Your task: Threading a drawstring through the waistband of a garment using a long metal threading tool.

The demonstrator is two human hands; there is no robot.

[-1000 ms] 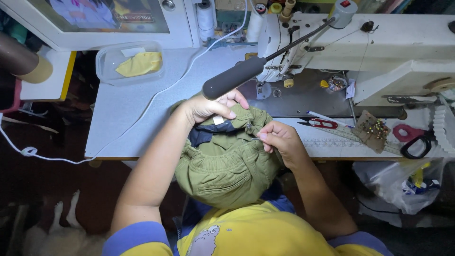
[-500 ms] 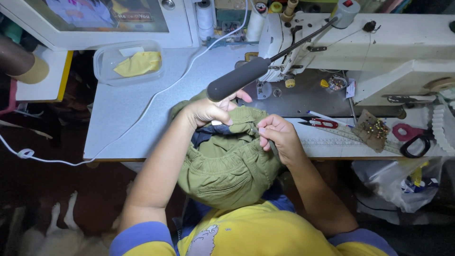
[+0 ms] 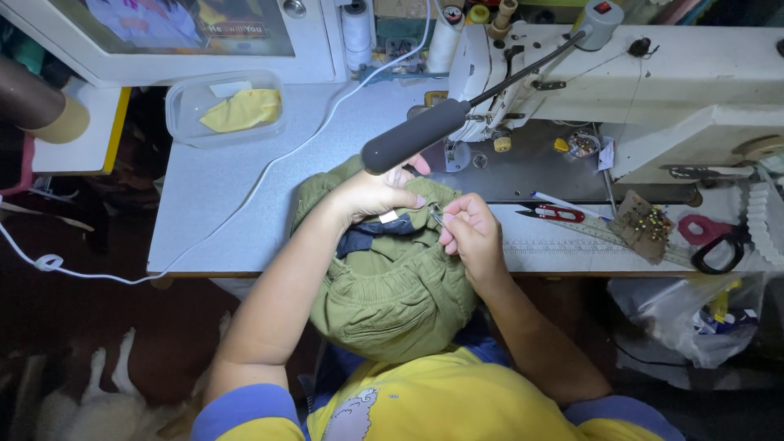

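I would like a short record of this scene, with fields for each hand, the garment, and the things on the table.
left hand: grips the garment's edge on the table
right hand: pinches a small metal tool at the seam
garment: olive green, bunched, hanging off the table
behind: white sewing machine
right side: red snips, pincushion, scissors
left side: plastic box, yellow cloth

My right hand has slid left along the front edge of the table, closing in on my left hand; a second ago there was a clear gap between them, now the fingertips nearly meet over the olive green garment. My left hand has crept a touch toward the back of the table, its fingers now tucked under the tip of the black lamp arm. The cloth has bunched tighter between both hands.
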